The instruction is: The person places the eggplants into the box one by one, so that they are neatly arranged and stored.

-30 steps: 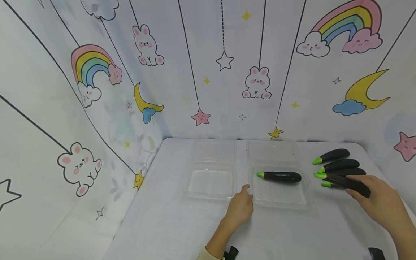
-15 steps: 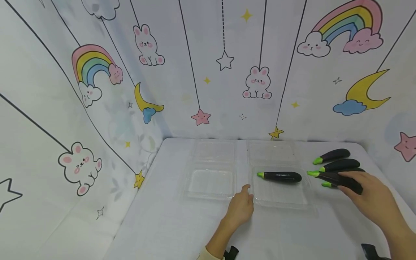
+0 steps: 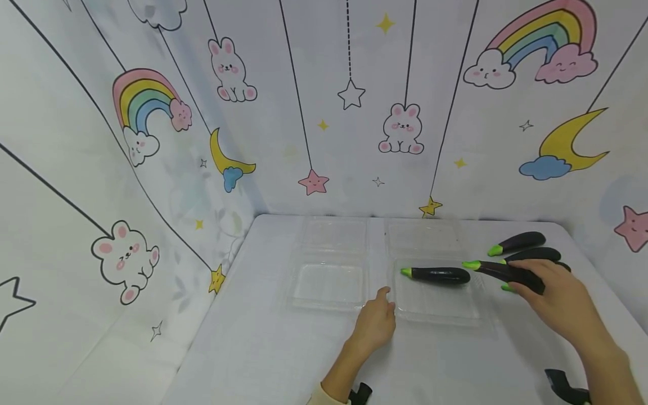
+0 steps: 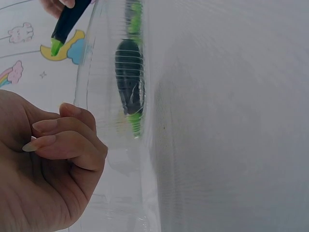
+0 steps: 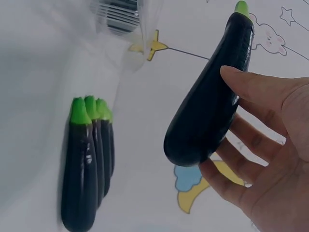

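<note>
On the far left hangs a white cloth with a bunny and a rainbow on it. Next comes the white surface, and on it sits the left box, see-through, with its lid laid back behind it. Then there is the left hand, just beside the near left edge of the right box. Its fingers are loosely bent, with nothing seen in them; it is hard to tell if they touch the box. A black piece is by that wrist. The right box is see-through too, with its lid flipped back, and one eggplant lies inside on its side, green end to the left. Farther right, the right hand holds another eggplant up in the air, its green end by the right edge of that box. The thumb is on one side and the other fingers are on the other side, spread only as wide as the fat part. Behind this hand, four more eggplants lie close together on the surface.
</note>
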